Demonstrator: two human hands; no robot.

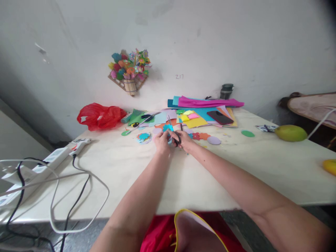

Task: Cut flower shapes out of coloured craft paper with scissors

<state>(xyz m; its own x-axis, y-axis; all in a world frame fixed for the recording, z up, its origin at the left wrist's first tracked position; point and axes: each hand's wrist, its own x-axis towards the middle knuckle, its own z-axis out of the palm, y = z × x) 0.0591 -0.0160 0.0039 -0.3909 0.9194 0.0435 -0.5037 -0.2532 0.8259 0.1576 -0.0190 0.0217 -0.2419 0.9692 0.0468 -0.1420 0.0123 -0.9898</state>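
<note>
Blue paper flower (167,127), at left hand (162,141) fingers (168,133), scissors (177,139) in right hand (185,140)

Pale table (126,182) bearing, seemingly, coloured paper (195,121).

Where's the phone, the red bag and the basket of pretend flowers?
Phone (220,118): head view, middle of its dark face.
Red bag (101,116): head view, its crinkly middle.
Basket (130,86): head view, its woven front, below the flowers.
</note>
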